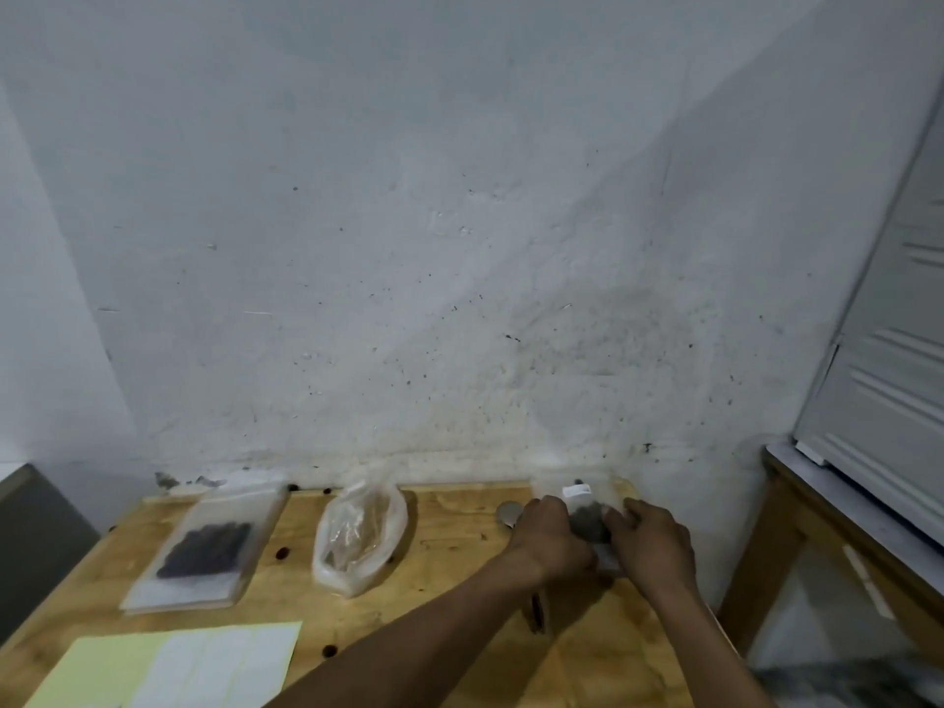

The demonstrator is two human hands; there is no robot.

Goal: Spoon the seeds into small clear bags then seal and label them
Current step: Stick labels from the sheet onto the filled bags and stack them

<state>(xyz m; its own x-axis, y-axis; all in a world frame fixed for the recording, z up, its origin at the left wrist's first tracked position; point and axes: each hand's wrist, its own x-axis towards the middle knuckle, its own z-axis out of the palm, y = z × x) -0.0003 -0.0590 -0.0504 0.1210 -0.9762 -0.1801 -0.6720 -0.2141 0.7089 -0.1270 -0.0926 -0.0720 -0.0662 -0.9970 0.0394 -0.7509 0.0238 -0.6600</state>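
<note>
A small clear bag (587, 518) with dark seeds and a white label near its top lies at the back right of the wooden table (459, 580). My left hand (549, 534) holds its left side and my right hand (651, 541) holds its right side, fingers curled on the plastic. A metal spoon (508, 513) peeks out just left of my left hand. A flat clear bag of dark seeds (204, 546) lies at the left. A crumpled clear plastic bag (357, 536) sits in the middle. A label sheet (168, 666) on yellow backing lies at the front left.
A stained white wall (459, 247) rises right behind the table. A second wooden table (843, 528) with a white panelled appliance stands to the right across a narrow gap. A dark pen-like object (536, 613) lies under my left forearm. A grey object is at the far left.
</note>
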